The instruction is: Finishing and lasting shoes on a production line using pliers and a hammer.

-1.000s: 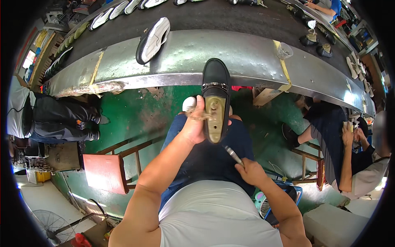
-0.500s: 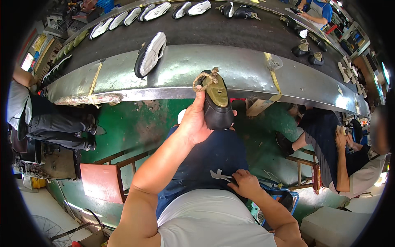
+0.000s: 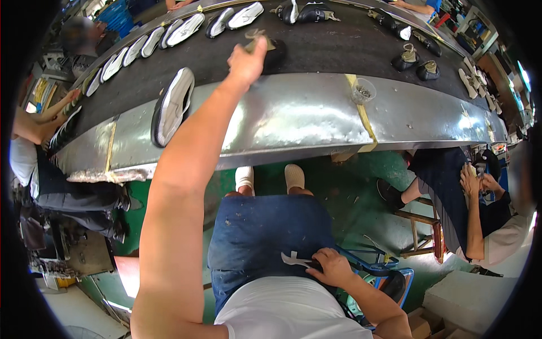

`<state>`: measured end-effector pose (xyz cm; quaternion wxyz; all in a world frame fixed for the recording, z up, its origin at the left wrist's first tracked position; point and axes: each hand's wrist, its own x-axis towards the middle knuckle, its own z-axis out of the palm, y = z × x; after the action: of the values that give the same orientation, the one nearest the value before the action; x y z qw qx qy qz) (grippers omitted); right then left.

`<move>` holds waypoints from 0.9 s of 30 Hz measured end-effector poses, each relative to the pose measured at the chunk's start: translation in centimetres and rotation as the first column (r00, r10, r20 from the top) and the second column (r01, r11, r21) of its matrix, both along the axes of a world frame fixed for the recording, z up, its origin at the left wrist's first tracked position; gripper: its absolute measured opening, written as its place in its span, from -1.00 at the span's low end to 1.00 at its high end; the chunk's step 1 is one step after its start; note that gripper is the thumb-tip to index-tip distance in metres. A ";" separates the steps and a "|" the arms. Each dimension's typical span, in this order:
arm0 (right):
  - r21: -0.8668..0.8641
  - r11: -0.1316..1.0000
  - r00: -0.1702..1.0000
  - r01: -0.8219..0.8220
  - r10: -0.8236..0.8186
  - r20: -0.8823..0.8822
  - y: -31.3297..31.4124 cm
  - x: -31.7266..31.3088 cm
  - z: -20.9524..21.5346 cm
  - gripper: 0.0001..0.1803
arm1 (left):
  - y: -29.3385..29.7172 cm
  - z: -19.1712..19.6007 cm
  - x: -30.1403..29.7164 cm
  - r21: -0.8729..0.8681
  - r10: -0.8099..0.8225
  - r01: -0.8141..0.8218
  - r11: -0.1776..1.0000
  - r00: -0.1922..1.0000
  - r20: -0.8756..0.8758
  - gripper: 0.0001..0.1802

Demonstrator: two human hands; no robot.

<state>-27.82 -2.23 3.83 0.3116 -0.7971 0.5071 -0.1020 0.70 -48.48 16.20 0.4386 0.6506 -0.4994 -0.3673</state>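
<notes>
My left hand [image 3: 246, 63] reaches over the dark belt of the bench and is closed around a black shoe upper [image 3: 276, 52] on an olive shoe last with a rope loop at its end. Motion smears the shoe, and the hand covers part of it. Low on my lap, my right hand [image 3: 334, 266] is wrapped round lasting pliers [image 3: 296, 260], whose curved metal jaws point left. A white shoe with a dark sole [image 3: 173, 107] leans at the bench's near edge, left of my left forearm.
Several white shoes [image 3: 186, 29] line the belt's far left. Black lasted shoes [image 3: 405, 57] stand at the right. A clear cup of small bits [image 3: 363, 90] sits on the metal ledge [image 3: 293, 121]. A seated person [image 3: 480, 198] works at right; another person [image 3: 34, 147] stands at left.
My left hand has carried the black lasted shoe from above my lap forward, up and left over the belt. My right hand still holds the pliers at my lap. My view has shifted.
</notes>
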 end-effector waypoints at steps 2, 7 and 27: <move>-0.010 0.999 0.999 0.033 -0.033 0.010 0.0 0.3 0.0 -0.53 | -1.5 -3.3 -1.2 -0.035 0.015 -0.002 0.999 0.938 0.347 0.02; 0.049 0.999 0.999 0.019 -0.021 0.039 -1.3 0.2 0.1 -0.53 | -7.1 -6.0 0.3 -0.046 -0.056 0.092 0.995 0.859 0.508 -0.07; 0.614 0.771 0.929 0.167 -0.332 0.166 0.0 -3.1 0.9 -0.53 | 24.7 2.0 13.0 -0.052 -0.288 0.309 0.950 0.794 -0.535 -0.31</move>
<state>-30.95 -2.25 4.77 0.5917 -0.5644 0.5692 -0.0857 13.71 -23.77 18.16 0.4845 0.4431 -0.4460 -0.6083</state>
